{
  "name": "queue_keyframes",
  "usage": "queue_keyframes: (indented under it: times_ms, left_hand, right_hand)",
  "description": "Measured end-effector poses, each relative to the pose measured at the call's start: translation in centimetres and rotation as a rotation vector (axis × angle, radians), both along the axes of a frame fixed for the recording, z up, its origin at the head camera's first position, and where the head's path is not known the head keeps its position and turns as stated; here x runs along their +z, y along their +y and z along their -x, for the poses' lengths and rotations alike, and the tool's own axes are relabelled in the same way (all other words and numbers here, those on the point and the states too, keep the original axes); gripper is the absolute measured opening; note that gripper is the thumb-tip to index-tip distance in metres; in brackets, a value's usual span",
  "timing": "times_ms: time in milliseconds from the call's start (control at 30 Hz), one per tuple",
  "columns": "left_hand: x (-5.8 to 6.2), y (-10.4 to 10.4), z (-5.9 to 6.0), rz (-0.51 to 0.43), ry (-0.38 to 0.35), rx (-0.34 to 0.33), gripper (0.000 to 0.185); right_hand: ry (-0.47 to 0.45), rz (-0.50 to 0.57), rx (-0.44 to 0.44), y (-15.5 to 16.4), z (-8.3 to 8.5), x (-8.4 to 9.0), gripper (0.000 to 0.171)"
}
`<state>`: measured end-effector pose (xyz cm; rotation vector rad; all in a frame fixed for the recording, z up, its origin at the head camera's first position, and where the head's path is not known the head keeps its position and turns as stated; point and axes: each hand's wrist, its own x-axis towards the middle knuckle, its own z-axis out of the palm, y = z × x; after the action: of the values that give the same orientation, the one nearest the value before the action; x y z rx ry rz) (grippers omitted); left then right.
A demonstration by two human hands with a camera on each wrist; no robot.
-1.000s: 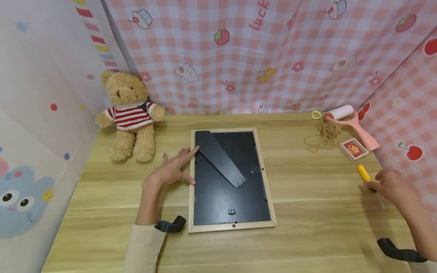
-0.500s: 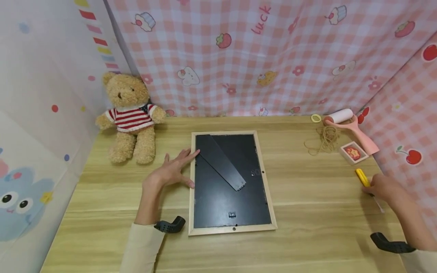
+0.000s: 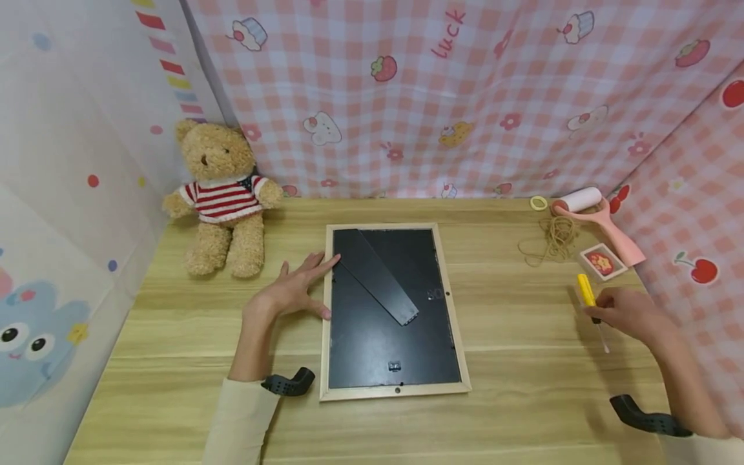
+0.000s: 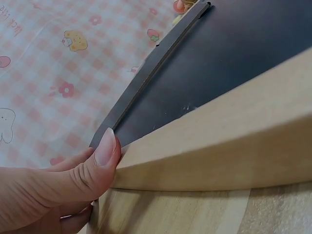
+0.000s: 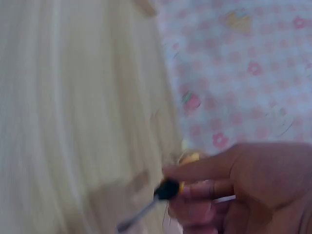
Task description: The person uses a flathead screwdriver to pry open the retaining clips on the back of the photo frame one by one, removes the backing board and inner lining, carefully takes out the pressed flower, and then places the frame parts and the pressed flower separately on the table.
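A picture frame with a pale wooden rim (image 3: pixel 372 393) lies face down, its black backing board (image 3: pixel 360 349) upward. Aslant on the board lies a dark stand leg (image 3: pixel 380 278). My left hand (image 3: pixel 290 294) is spread at the frame's left side, fingertips touching the rim; in the left wrist view the thumb (image 4: pixel 106 151) rests at the rim's edge. Well right of the frame, my right hand (image 3: pixel 633 318) pinches a screwdriver (image 3: pixel 586 290) by its yellow and black handle. Its metal shaft (image 5: pixel 141 215) points down toward the table in the blurred right wrist view.
A teddy bear (image 3: pixel 223 194) sits at the back left. At the back right are a pink-handled lint roller (image 3: pixel 619 236), a tangle of twine (image 3: pixel 555 239), a yellow ring (image 3: pixel 538 203) and a small square box (image 3: pixel 603 261). Patterned cloth (image 3: pixel 407 97) hangs behind the table.
My right hand has moved left, carrying the screwdriver away from the table's right edge toward the frame. The left hand and the frame have stayed in place.
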<state>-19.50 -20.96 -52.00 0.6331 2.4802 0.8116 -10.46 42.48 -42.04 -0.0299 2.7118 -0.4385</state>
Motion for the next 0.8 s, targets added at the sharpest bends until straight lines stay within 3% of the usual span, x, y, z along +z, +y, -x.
queue_keyframes:
  times_ms: [267, 467, 667, 800]
  left_hand:
    - [-0.2, -0.1, 0.1, -0.003, -0.005, -0.004, 0.135]
    - [-0.6, -0.3, 0.2, -0.014, -0.001, -0.006, 0.136]
    - [-0.5, -0.4, 0.1, -0.018, 0.007, -0.009, 0.135]
    - [-0.2, -0.2, -0.1, -0.01, 0.011, -0.009, 0.134]
  right_hand:
    - [-0.029, 0.481, -0.153, -4.4, 0.3, 0.3, 0.03]
    - [0.014, 0.747, -0.134, -6.9, 0.8, -0.5, 0.029]
    - [-0.053, 1.141, -0.095, -10.1, 1.1, -1.5, 0.012]
    - [-0.07, 1.262, -0.102, -11.8, 1.3, -2.2, 0.016]
